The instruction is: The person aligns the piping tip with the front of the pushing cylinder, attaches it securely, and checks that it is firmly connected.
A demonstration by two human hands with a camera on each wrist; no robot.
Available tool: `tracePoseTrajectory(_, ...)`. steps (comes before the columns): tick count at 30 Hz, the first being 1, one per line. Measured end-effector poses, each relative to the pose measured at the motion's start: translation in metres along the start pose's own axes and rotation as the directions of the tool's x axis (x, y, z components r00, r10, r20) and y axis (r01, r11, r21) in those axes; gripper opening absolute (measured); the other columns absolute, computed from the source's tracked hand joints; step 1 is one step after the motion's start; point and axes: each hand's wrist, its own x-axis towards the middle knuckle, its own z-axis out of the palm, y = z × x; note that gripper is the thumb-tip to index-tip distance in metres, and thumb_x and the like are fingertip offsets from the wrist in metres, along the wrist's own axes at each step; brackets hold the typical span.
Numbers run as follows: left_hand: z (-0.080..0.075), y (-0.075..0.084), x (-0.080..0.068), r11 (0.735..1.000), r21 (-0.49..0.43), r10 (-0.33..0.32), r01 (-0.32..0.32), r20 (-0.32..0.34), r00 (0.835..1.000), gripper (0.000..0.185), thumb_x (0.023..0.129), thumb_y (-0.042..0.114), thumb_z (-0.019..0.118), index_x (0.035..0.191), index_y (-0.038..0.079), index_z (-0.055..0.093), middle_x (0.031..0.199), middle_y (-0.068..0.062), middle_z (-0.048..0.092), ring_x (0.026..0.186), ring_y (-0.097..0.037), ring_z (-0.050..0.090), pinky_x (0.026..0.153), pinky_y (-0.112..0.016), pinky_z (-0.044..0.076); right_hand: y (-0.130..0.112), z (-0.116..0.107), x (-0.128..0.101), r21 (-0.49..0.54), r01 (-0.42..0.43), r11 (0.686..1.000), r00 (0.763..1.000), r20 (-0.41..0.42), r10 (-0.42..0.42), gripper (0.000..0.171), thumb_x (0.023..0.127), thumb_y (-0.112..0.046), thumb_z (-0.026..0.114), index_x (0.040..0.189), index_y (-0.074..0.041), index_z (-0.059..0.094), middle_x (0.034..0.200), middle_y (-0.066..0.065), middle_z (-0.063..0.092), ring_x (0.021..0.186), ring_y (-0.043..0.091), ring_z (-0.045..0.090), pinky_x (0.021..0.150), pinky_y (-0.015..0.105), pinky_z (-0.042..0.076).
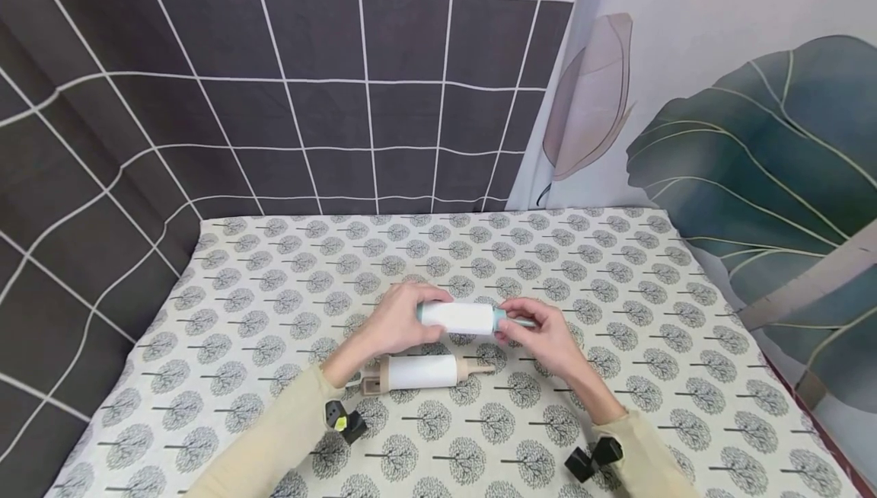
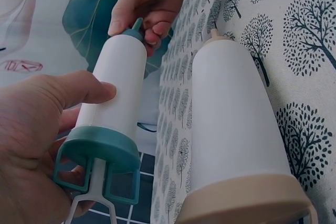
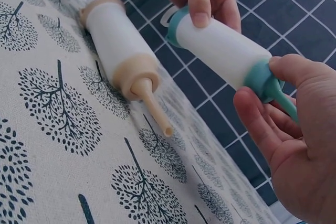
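Observation:
Both hands hold a white tube-shaped dispenser (image 1: 457,318) with teal ends, lying sideways above the cloth. My left hand (image 1: 397,319) grips its body near the rear, thumb along the white wall. At that end, the left wrist view shows a teal frame (image 2: 102,142) with a pale forked handle (image 2: 95,187). Around the teal collar (image 3: 257,78) at the front, my right hand (image 1: 544,334) pinches with thumb and fingers; a thin teal nozzle (image 3: 283,100) sticks out past them. Nearer the body, a matching beige-ended dispenser (image 1: 422,371) lies on the cloth, its nozzle (image 3: 155,108) pointing right.
A tree-print cloth (image 1: 274,323) covers the table. Behind it hangs a dark grid-patterned curtain (image 1: 308,117), and a leaf-print curtain (image 1: 754,148) hangs at the right. Black camera mounts (image 1: 352,427) sit on both wrists over pale sleeves.

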Motion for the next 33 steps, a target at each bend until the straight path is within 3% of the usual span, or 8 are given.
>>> tracePoseTrajectory(9, -0.0002, -0.0003, 0.0000, 1.000, 0.001, 0.010, -0.010, 0.003, 1.000, 0.046, 0.072, 0.008, 0.084, 0.117, 0.010, 0.072, 0.116, -0.006, 0.070, 0.099, -0.022, 0.061, 0.086, -0.043, 0.048, 0.0015, -0.0007, 0.0017, 0.007, -0.011, 1.000, 0.999, 0.037, 0.011, 0.029, 0.097, -0.009, 0.064, 0.114, 0.013, 0.062, 0.092, 0.020, 0.069, 0.073, 0.028, 0.069, 0.071, 0.040, 0.060)
tracePoseTrajectory(12, 0.0001, -0.0008, -0.0005, 1.000, -0.005, 0.010, -0.010, 0.005, 1.000, 0.047, 0.072, 0.008, 0.084, 0.117, 0.009, 0.072, 0.115, -0.006, 0.071, 0.098, -0.022, 0.061, 0.085, -0.043, 0.049, 0.0017, -0.0008, 0.0009, -0.011, -0.004, 1.000, 0.999, 0.041, 0.005, 0.034, 0.098, -0.011, 0.063, 0.121, 0.013, 0.059, 0.096, 0.021, 0.068, 0.072, 0.029, 0.069, 0.072, 0.038, 0.060)
tracePoseTrajectory(17, 0.0005, -0.0017, -0.0008, 1.000, -0.016, 0.007, -0.007, 0.010, 1.000, 0.048, 0.073, 0.008, 0.084, 0.119, 0.008, 0.071, 0.116, -0.006, 0.070, 0.098, -0.022, 0.060, 0.085, -0.043, 0.048, 0.0030, -0.0014, 0.0001, 0.002, 0.073, 0.997, 0.996, 0.043, -0.073, 0.047, 0.091, -0.003, 0.068, 0.133, 0.008, 0.051, 0.119, 0.024, 0.061, 0.095, 0.030, 0.067, 0.085, 0.035, 0.056)
tracePoseTrajectory(20, 0.0005, -0.0024, -0.0009, 1.000, -0.019, 0.009, -0.009, 0.007, 1.000, 0.047, 0.073, 0.008, 0.084, 0.119, 0.007, 0.071, 0.115, -0.005, 0.071, 0.098, -0.022, 0.060, 0.086, -0.044, 0.048, 0.0044, -0.0016, 0.0005, 0.026, 0.145, 0.989, 0.988, 0.048, -0.146, 0.050, 0.083, 0.006, 0.072, 0.129, 0.008, 0.053, 0.124, 0.026, 0.057, 0.108, 0.030, 0.061, 0.093, 0.037, 0.052)
tracePoseTrajectory(24, -0.0002, -0.0018, -0.0011, 1.000, -0.016, 0.017, -0.017, 0.004, 1.000, 0.047, 0.073, 0.007, 0.084, 0.118, 0.007, 0.072, 0.114, -0.005, 0.071, 0.097, -0.022, 0.060, 0.085, -0.044, 0.048, 0.0051, -0.0015, 0.0003, 0.023, 0.193, 0.981, 0.980, 0.046, -0.194, 0.043, 0.079, 0.012, 0.072, 0.119, 0.006, 0.058, 0.120, 0.023, 0.058, 0.107, 0.029, 0.061, 0.092, 0.038, 0.053)
tracePoseTrajectory(33, 0.0000, -0.0003, -0.0008, 1.000, 0.000, 0.026, -0.026, 0.000, 1.000, 0.047, 0.073, 0.008, 0.084, 0.117, 0.008, 0.072, 0.114, -0.005, 0.071, 0.097, -0.022, 0.061, 0.086, -0.044, 0.048, 0.0050, 0.0008, -0.0005, 0.001, 0.123, 0.992, 0.992, 0.004, -0.123, 0.034, 0.083, 0.005, 0.073, 0.115, 0.005, 0.062, 0.113, 0.021, 0.063, 0.099, 0.023, 0.065, 0.085, 0.033, 0.056)
